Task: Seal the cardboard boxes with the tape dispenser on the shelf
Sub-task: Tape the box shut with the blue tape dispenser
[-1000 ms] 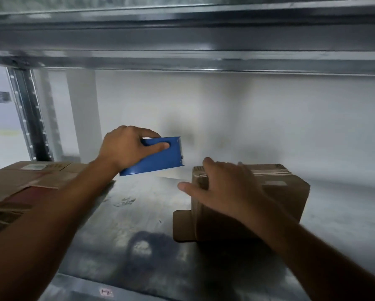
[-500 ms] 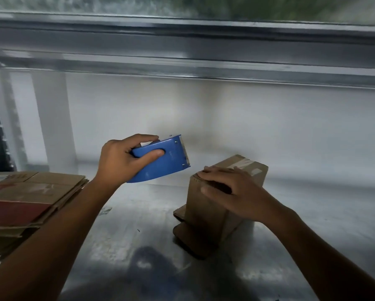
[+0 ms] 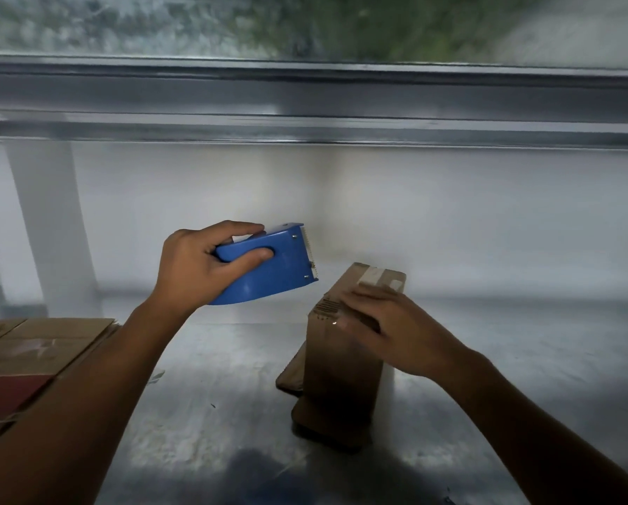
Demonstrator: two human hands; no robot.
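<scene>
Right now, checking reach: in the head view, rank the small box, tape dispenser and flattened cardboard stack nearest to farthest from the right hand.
1. small box: touching, under the right hand
2. tape dispenser: up-left, in the left hand
3. flattened cardboard stack: far left

left hand (image 3: 192, 264) grips tape dispenser (image 3: 269, 271) | right hand (image 3: 389, 329) rests on box (image 3: 338, 366)
</scene>
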